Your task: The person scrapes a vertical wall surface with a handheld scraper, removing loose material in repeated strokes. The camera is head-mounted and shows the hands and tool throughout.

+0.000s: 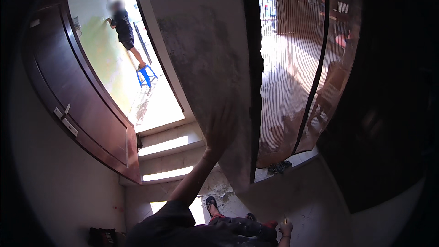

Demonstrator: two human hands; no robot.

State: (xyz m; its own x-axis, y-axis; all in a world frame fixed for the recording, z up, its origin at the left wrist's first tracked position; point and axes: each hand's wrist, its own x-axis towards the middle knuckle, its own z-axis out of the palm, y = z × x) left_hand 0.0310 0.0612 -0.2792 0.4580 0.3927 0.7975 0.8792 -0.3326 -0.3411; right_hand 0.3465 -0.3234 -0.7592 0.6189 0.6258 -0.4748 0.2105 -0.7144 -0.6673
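My left hand (220, 128) is raised to the grey, patchy wall (192, 50) between the doorway and the curtain, fingers spread and apparently resting on its surface; it is dim and slightly blurred. Low at the right of my body, my right hand (284, 229) is closed on a small, thin, pale yellowish object (286, 221) that is too small to name. My feet in dark flip-flops (211, 203) stand on the worn tiled floor (260, 196) below.
Tiled steps (169, 155) lead up to a bright doorway with an open brown door (73, 87). Outside, a person (122, 27) stands on a blue stool (146, 75), reaching to a pale green wall. A striped mesh curtain (288, 82) covers the right opening, a dark bundle (279, 167) at its foot.
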